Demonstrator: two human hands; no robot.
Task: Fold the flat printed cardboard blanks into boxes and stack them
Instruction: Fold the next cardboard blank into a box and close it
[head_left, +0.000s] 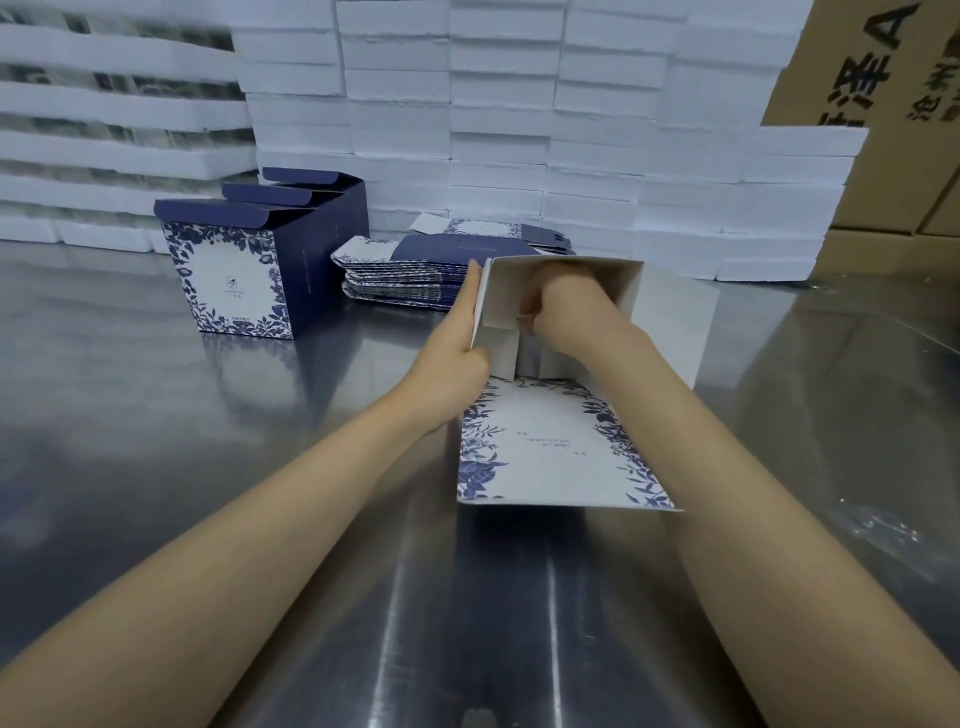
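A half-formed box (550, 441) with blue floral print lies on its side on the steel table, its open end facing away from me. My left hand (457, 353) grips the box's left wall at the open end. My right hand (563, 306) reaches inside the opening with fingers curled on an inner white flap. Behind it lies a pile of flat printed blanks (405, 280). At the left stand three folded boxes (244, 270) in a row, lids up.
White foam blocks (498, 114) are stacked as a wall along the back. Brown cartons (893, 130) stand at the right. Clear plastic film (883, 525) lies on the shiny steel table (208, 467) at the right.
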